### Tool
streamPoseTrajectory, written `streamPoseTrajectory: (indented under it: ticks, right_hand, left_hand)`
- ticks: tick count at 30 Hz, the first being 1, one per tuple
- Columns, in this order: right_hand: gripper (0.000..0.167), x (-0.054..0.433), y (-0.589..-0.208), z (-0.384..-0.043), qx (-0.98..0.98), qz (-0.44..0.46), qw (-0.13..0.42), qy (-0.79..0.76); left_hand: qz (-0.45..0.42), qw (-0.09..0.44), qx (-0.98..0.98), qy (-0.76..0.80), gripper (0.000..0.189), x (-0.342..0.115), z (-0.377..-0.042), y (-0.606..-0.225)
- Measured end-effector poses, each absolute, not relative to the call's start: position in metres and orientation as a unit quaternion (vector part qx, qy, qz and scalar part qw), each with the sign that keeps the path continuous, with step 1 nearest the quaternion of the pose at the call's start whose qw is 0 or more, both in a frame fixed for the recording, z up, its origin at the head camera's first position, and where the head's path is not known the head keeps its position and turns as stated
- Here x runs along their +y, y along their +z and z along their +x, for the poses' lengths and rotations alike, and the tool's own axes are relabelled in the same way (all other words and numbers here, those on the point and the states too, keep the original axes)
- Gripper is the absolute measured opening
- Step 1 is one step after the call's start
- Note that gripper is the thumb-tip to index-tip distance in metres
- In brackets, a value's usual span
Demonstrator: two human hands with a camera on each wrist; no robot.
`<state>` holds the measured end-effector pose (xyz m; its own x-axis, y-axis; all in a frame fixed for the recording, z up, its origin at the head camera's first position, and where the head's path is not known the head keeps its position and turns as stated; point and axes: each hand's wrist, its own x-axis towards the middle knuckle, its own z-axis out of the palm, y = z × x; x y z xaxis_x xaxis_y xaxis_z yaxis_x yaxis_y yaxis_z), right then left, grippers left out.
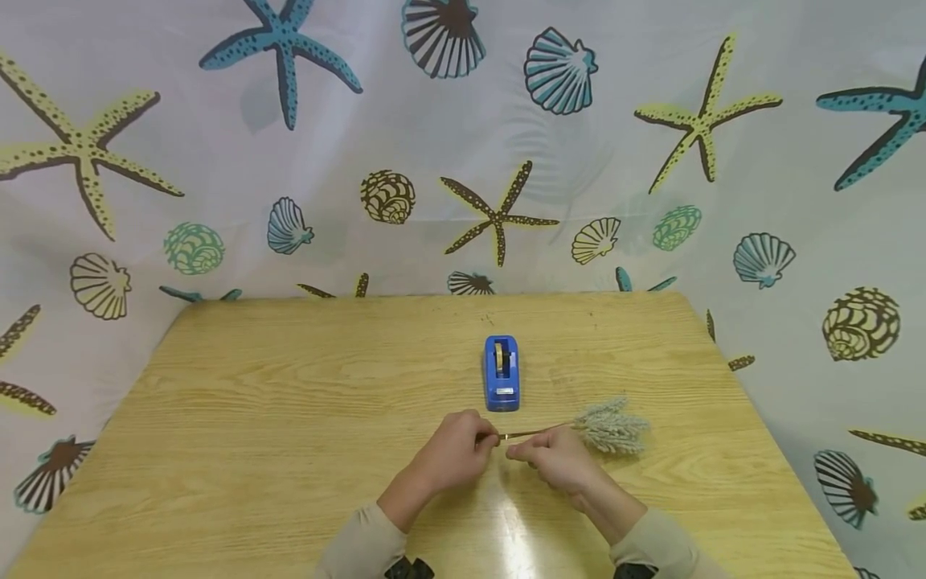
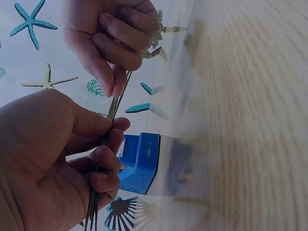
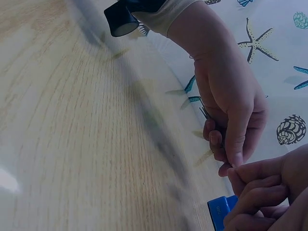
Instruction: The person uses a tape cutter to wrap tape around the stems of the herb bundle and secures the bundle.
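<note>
A bunch of dried, pale grey-green grass-like heads (image 1: 613,426) lies with its thin brown stems (image 1: 531,433) pointing left. My left hand (image 1: 457,449) grips the stems between thumb and curled fingers, and their lower ends run along its palm in the left wrist view. A small gold tie (image 1: 506,437) shows on the stems between the hands. Close beside it, my right hand (image 1: 560,460) has its thumb and forefinger tips pinched together, seemingly on the tie's thin end; that end is hidden. The right hand's other fingers (image 2: 126,33) are curled in.
A blue tape dispenser (image 1: 501,374) stands on the wooden table (image 1: 325,386) just beyond the hands. Behind and at both sides of the table hangs a white cloth (image 1: 325,161) printed with starfish and shells.
</note>
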<state>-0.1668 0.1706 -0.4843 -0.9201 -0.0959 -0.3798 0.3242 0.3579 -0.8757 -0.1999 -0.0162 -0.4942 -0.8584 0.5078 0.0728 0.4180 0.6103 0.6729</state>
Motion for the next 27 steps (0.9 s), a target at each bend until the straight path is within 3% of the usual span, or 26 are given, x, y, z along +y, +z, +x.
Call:
streamPoseTrajectory:
  ticks: [8,20,27]
  right_hand:
    - [0.026,0.17,-0.499,-0.162,0.827,0.025,0.14,-0.544]
    - [0.02,0.164,-0.504,-0.163,0.853,0.016,0.111,-0.51]
    - [0.02,0.158,-0.508,-0.162,0.906,-0.005,0.042,-0.421]
  left_hand:
    - [0.254,0.052,0.899,0.354,0.023,-0.012,-0.202,-0.498]
    - [0.248,0.056,0.898,0.359,0.021,-0.013,-0.205,-0.499]
    - [0.253,0.048,0.9,0.352,0.02,-0.013,-0.205,-0.5]
